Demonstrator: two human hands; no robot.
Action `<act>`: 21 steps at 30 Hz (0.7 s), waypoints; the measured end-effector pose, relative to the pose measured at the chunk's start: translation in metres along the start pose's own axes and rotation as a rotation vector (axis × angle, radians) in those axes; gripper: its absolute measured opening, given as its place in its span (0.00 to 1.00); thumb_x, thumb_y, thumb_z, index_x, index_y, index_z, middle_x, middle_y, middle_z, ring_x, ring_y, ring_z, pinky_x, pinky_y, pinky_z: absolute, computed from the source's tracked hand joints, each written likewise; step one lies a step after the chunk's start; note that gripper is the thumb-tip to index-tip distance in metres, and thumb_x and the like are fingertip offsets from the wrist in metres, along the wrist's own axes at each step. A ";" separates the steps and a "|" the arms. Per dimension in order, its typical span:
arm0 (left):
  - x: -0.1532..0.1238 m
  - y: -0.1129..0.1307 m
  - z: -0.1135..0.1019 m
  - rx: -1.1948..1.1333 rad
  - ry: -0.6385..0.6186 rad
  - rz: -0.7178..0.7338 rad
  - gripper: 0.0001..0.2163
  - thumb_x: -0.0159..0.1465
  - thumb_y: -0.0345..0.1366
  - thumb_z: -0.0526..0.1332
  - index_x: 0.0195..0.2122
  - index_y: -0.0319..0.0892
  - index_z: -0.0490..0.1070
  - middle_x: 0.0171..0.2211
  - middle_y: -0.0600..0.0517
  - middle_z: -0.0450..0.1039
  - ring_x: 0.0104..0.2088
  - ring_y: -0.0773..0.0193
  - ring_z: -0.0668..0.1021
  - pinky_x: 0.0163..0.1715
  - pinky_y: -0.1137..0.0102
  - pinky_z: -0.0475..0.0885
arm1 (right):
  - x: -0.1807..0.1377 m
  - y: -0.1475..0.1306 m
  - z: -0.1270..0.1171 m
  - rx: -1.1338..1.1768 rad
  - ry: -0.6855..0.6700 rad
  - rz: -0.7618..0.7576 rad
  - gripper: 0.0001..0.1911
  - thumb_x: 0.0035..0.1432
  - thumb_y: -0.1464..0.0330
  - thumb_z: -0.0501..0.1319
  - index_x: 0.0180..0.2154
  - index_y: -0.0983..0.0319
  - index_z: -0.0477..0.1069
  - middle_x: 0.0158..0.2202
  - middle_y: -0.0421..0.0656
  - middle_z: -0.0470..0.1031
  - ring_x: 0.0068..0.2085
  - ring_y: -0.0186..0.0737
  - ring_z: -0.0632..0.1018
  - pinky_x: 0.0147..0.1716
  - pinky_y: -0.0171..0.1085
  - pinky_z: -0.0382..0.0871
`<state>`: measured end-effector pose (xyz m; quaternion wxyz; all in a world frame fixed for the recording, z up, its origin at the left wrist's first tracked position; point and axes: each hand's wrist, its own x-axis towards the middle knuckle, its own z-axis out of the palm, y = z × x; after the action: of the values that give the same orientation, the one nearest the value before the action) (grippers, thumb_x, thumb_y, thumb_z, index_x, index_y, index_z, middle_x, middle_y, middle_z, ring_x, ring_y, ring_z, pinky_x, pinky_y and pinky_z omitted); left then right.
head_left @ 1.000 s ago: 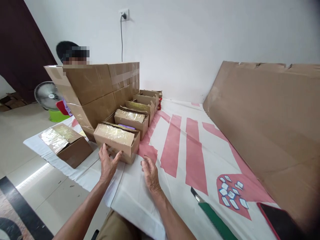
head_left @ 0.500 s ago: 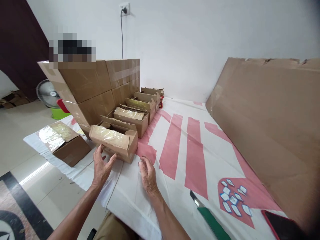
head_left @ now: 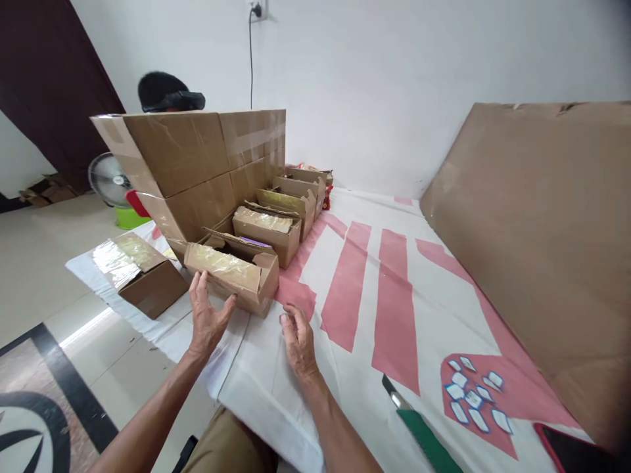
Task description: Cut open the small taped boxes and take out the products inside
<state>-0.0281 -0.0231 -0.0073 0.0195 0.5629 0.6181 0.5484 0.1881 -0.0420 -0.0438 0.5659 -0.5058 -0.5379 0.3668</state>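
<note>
A small cardboard box point(head_left: 241, 279) with its flaps raised and clear tape on the near flap stands in front of me on the cloth. My left hand point(head_left: 210, 315) is at its near side, fingers spread, the fingertips at or very close to the cardboard; whether they touch is hard to tell. To the right of that box, my right hand point(head_left: 298, 338) hovers over the cloth, fingers loosely curved and apart, with nothing in it. Left of the box, a second taped cardboard box point(head_left: 152, 282) lies near the table's edge.
Behind run several more small boxes point(head_left: 269, 233) in a row, beside a wall of stacked cartons point(head_left: 192, 190). A person's head point(head_left: 165, 92) shows above it. A green utility knife point(head_left: 424, 437), a phone point(head_left: 566, 453) and a large cardboard sheet point(head_left: 537, 230) are on the right.
The view has shifted slightly, so everything sits a little further right. My left hand has come up a bit along the box's near side. The right hand stays beside the box, still empty.
</note>
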 end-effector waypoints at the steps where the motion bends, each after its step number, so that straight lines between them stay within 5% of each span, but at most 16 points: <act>1: 0.002 0.000 0.002 0.009 -0.013 0.001 0.40 0.61 0.46 0.67 0.72 0.44 0.53 0.71 0.35 0.51 0.73 0.42 0.57 0.68 0.45 0.62 | 0.000 0.001 0.000 -0.002 -0.001 0.002 0.18 0.65 0.55 0.58 0.49 0.58 0.78 0.49 0.48 0.81 0.45 0.45 0.80 0.45 0.41 0.75; 7: 0.000 0.006 -0.013 0.070 -0.102 0.004 0.37 0.60 0.40 0.65 0.70 0.42 0.57 0.70 0.36 0.56 0.72 0.44 0.60 0.71 0.45 0.57 | 0.006 0.010 -0.002 -0.002 -0.039 0.017 0.22 0.63 0.52 0.59 0.49 0.60 0.77 0.50 0.50 0.81 0.46 0.47 0.80 0.44 0.45 0.76; 13: 0.010 -0.006 -0.096 0.244 0.095 0.082 0.33 0.62 0.38 0.64 0.69 0.41 0.59 0.71 0.36 0.55 0.73 0.45 0.58 0.72 0.47 0.54 | 0.016 0.022 -0.001 -0.012 -0.053 0.037 0.26 0.59 0.49 0.61 0.49 0.61 0.77 0.53 0.52 0.80 0.48 0.50 0.80 0.47 0.49 0.76; 17: 0.057 -0.044 -0.151 0.253 0.162 -0.099 0.38 0.58 0.42 0.68 0.68 0.38 0.60 0.71 0.34 0.55 0.73 0.42 0.56 0.72 0.48 0.52 | 0.016 0.020 -0.003 -0.039 -0.039 0.042 0.26 0.57 0.50 0.63 0.49 0.61 0.78 0.51 0.52 0.81 0.47 0.50 0.81 0.48 0.50 0.76; 21: 0.117 -0.087 -0.181 0.009 0.244 -0.437 0.40 0.54 0.44 0.69 0.67 0.37 0.61 0.72 0.33 0.53 0.73 0.42 0.57 0.71 0.52 0.55 | 0.017 0.017 -0.005 -0.068 -0.047 0.059 0.25 0.56 0.50 0.62 0.46 0.61 0.80 0.44 0.51 0.84 0.44 0.50 0.83 0.46 0.49 0.77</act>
<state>-0.2450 -0.0373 0.0732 0.0604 0.3457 0.7252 0.5924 0.1974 -0.0230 -0.0562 0.5244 -0.5316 -0.5483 0.3766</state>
